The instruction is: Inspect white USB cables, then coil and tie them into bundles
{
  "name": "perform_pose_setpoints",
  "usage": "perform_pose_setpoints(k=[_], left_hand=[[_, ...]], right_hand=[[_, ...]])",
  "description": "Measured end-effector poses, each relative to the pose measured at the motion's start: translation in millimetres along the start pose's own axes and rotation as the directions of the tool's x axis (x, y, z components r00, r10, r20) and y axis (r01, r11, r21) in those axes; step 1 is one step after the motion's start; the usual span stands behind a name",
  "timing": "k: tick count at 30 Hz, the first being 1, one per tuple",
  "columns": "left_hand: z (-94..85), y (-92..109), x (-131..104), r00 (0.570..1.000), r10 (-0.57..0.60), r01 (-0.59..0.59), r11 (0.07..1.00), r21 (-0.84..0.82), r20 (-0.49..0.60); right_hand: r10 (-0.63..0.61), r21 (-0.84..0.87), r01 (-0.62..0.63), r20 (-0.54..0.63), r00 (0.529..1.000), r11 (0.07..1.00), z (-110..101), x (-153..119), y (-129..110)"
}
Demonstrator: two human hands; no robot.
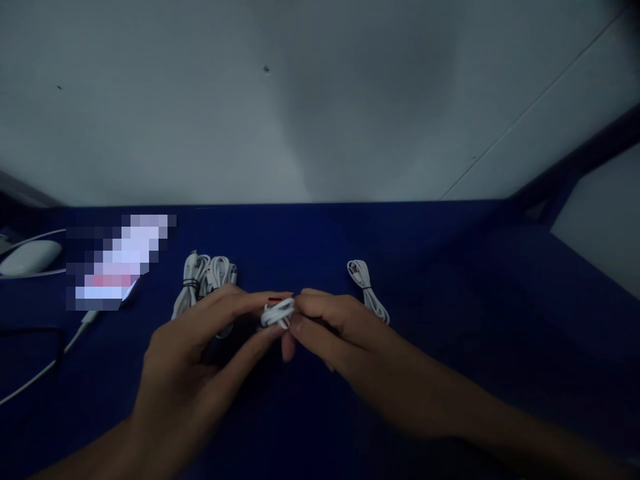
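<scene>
Between my two hands is a white coiled cable (pixel 278 313), seen nearly end-on, with a small orange and dark end at its top. My left hand (pixel 195 360) pinches it from the left between thumb and fingers. From the right, the fingertips of my right hand (pixel 345 327) close on the same cable. Behind my left hand lie two white cable bundles, one tied with a dark band (pixel 191 283) and another next to it (pixel 221 272), both partly hidden by the hand. A single banded white cable bundle (pixel 367 287) rests beyond my right hand.
A lit, blurred-out phone (pixel 125 260) lies on the blue table (pixel 310 247) at the left, with a white charging cable (pixel 75 340) plugged in. Left of it is a white rounded object (pixel 33 258). A pale wall (pixel 200 133) rises behind the table.
</scene>
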State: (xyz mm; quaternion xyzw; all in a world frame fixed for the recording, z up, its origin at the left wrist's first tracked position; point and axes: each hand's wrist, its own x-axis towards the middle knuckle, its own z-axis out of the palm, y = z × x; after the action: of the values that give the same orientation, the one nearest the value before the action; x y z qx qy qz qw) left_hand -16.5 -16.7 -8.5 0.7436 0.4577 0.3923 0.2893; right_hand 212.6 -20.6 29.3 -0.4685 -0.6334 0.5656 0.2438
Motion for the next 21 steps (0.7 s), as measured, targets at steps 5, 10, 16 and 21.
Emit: perform_pose_setpoints(k=[5, 10, 16, 21], left_hand=[[1.4, 2.3, -1.1, 0.998, -0.055, 0.054, 0.995, -0.082, -0.003], [3.3, 9.9, 1.2, 0.992, -0.122, 0.126, 0.973, -0.191, 0.032], [5.1, 13.3, 4.6, 0.989, -0.148, 0.147, 0.97, -0.192, 0.009], [4.6, 13.9, 2.8, 0.99, -0.143, 0.139, 0.97, -0.198, -0.005]], right_hand=[[-0.044, 0.09, 0.048, -0.041, 0.998, 0.995, 7.7, 4.6, 5.8], [-0.053, 0.144, 0.063, -0.069, 0.996, 0.988, 11.8, 5.2, 7.0], [-0.052, 0.122, 0.063, -0.089, 0.995, 0.99, 8.5, 2.5, 5.6], [-0.072, 0.122, 0.079, -0.064, 0.995, 0.989, 6.1, 3.8, 5.8]])
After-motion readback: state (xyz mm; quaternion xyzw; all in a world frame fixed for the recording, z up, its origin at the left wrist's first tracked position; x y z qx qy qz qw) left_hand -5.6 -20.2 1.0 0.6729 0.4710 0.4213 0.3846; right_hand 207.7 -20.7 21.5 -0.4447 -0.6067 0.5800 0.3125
